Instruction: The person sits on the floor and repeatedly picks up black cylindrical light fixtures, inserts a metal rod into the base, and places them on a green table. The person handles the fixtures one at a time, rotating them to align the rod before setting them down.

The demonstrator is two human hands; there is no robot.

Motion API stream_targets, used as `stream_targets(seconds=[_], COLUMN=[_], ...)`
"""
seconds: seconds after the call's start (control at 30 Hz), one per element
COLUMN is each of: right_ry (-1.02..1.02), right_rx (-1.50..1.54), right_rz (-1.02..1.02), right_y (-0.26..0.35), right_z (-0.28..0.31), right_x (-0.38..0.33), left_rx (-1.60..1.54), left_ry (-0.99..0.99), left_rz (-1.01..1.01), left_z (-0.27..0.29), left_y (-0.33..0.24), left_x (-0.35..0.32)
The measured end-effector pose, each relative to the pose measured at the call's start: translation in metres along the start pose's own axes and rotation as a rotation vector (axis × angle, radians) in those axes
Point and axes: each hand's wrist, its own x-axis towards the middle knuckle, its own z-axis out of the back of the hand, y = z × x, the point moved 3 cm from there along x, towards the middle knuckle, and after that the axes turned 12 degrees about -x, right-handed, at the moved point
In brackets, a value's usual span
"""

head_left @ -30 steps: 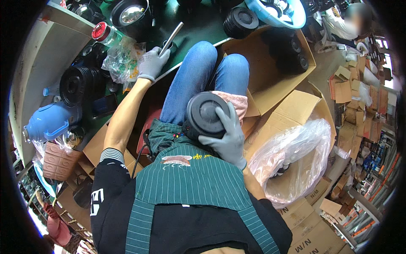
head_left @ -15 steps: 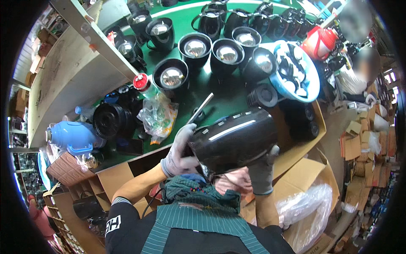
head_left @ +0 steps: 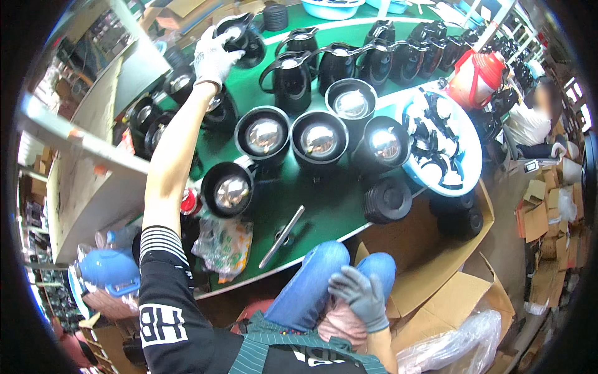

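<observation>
My left hand, in a white glove, reaches far across the green table and grips a black jug body at its far left. My right hand, in a grey glove, rests on my lap over a pink cloth, fingers loosely apart, holding nothing. Several open black jug bodies with shiny silver liners stand in the table's middle. A metal tool lies near the table's front edge.
Finished black jugs with handles line the far side. A blue tray holds black parts, with a stack of black discs beside it. Open cardboard boxes stand at my right. Another person sits at the far right.
The black jug body I held up with both hands is gone from my hands. My left arm has stretched out to a far jug; my right hand has dropped to my lap.
</observation>
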Motion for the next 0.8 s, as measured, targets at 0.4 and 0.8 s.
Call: stream_targets(seconds=[0.4,0.8], right_ry=[-0.147,-0.209], right_rx=[-0.539,-0.585], right_rz=[0.140,0.507], right_y=[0.031,0.067], right_z=[-0.009,-0.056], right_x=[0.016,0.041], left_rx=[-0.195,-0.262], left_ry=[0.513,0.675], left_rz=[0.004,0.110], left_z=[-0.093,0.194], left_y=[0.034,-0.138], left_x=[0.002,-0.230])
